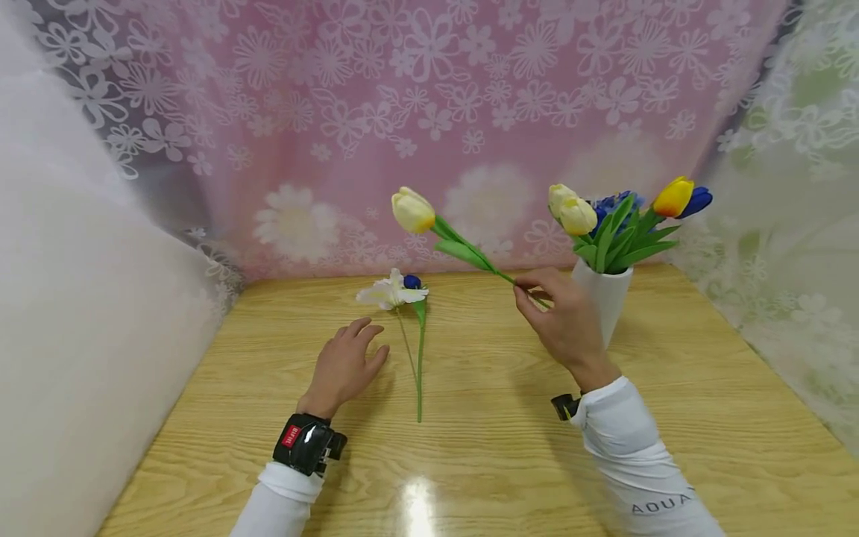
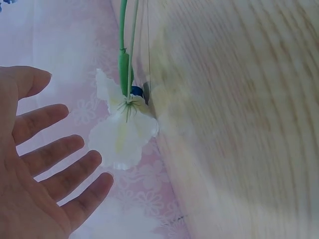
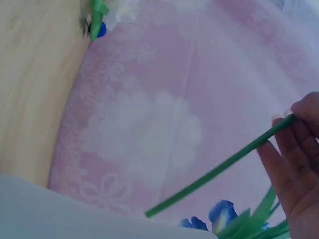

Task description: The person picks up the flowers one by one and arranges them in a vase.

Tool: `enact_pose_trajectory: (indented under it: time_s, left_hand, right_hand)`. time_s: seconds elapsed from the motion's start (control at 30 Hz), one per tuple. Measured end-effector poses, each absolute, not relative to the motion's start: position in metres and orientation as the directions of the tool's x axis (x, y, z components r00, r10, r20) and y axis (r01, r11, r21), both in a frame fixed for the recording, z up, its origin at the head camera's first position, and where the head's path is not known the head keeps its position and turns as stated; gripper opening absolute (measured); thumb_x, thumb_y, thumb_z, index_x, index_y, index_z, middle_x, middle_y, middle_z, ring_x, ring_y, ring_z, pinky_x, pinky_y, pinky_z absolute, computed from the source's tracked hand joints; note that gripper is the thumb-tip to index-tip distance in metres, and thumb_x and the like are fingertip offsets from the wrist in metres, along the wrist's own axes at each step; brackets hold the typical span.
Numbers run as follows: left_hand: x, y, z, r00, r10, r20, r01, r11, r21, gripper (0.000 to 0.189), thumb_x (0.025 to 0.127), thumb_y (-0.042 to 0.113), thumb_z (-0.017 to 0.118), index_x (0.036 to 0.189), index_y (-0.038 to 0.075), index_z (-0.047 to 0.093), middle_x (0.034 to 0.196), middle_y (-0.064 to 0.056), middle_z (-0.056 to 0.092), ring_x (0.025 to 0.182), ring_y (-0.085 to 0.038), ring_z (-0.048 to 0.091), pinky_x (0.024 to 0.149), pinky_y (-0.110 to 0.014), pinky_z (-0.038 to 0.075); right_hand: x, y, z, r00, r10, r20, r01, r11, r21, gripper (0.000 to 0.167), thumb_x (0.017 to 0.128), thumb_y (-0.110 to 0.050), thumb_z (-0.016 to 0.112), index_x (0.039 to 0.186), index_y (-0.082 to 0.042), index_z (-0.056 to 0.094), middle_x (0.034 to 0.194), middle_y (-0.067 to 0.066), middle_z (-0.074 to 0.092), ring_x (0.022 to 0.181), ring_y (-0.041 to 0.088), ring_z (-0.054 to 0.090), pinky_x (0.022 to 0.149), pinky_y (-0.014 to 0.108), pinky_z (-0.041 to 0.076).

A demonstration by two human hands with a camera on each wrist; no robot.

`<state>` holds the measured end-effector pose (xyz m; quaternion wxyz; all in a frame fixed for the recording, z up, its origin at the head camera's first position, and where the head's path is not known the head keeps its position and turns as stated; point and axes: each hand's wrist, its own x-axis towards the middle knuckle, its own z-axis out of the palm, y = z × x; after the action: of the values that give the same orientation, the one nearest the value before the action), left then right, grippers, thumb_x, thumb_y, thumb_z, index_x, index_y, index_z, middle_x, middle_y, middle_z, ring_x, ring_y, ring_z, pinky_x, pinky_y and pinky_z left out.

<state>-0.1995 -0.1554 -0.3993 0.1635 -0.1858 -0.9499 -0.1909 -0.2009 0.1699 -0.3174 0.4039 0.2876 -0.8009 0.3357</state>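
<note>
My right hand [image 1: 564,317] pinches the green stem of a cream tulip [image 1: 412,210] between thumb and fingers, the bloom tilted up to the left. In the right wrist view the stem's cut end [image 3: 164,210] sticks out past the fingers. Just behind that hand stands a white vase [image 1: 612,294] with cream, yellow and blue flowers and green leaves. My left hand [image 1: 345,365] hovers with spread, relaxed fingers, holding nothing. Beside it a white flower [image 1: 392,291] and a blue tulip [image 1: 412,282] lie on the table, their stems crossing.
The wooden table [image 1: 470,462] meets a pink floral curtain [image 1: 403,149] at the back. A white cloth [image 1: 74,298] hangs at the left, and a pale green floral curtain [image 1: 792,298] at the right.
</note>
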Motion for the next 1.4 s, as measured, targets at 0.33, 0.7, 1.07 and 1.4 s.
enact_pose_trajectory:
  time_s: [0.33, 0.7, 1.07, 1.4]
  left_hand:
    - [-0.2, -0.154, -0.4, -0.877, 0.295, 0.38, 0.416, 0.862, 0.291, 0.036, 0.094, 0.03, 0.061, 0.121, 0.007, 0.064, 0.133, -0.017, 0.052, 0.112, -0.039, 0.054, 0.084, -0.055, 0.046]
    - [-0.199, -0.153, -0.402, -0.89, 0.282, 0.357, 0.395, 0.868, 0.3, 0.036, 0.094, 0.031, 0.06, 0.122, 0.009, 0.064, 0.133, -0.016, 0.052, 0.114, -0.038, 0.053, 0.086, -0.056, 0.046]
    - [-0.199, -0.153, -0.405, -0.891, 0.289, 0.349, 0.397, 0.869, 0.294, 0.034, 0.094, 0.031, 0.06, 0.119, 0.01, 0.066, 0.131, -0.015, 0.054, 0.114, -0.038, 0.053, 0.086, -0.055, 0.046]
    - [-0.197, -0.151, -0.411, -0.884, 0.287, 0.369, 0.408, 0.86, 0.306, 0.034, 0.094, 0.031, 0.06, 0.118, 0.008, 0.066, 0.13, -0.016, 0.055, 0.112, -0.037, 0.054, 0.083, -0.054, 0.048]
  right_hand:
    - [-0.188, 0.172, -0.292, -0.368, -0.141, 0.919, -0.698, 0.695, -0.172, 0.017, 0.076, -0.001, 0.076, 0.093, -0.002, 0.074, 0.089, 0.008, 0.07, 0.083, 0.025, 0.065, 0.069, 0.036, 0.049]
    - [-0.192, 0.183, -0.287, -0.358, -0.018, 0.934, -0.668, 0.704, -0.242, 0.014, 0.078, 0.0, 0.076, 0.092, -0.001, 0.074, 0.09, 0.011, 0.069, 0.082, 0.026, 0.064, 0.082, 0.018, 0.045]
    - [-0.199, 0.201, -0.287, -0.406, 0.076, 0.911, -0.66, 0.665, -0.35, 0.012, 0.08, 0.003, 0.073, 0.092, 0.005, 0.073, 0.089, 0.014, 0.068, 0.083, 0.026, 0.064, 0.082, 0.014, 0.046]
    - [-0.208, 0.218, -0.293, -0.455, 0.222, 0.862, -0.587, 0.653, -0.478, 0.013, 0.082, 0.0, 0.073, 0.093, 0.006, 0.072, 0.09, 0.014, 0.068, 0.084, 0.012, 0.062, 0.073, 0.013, 0.05]
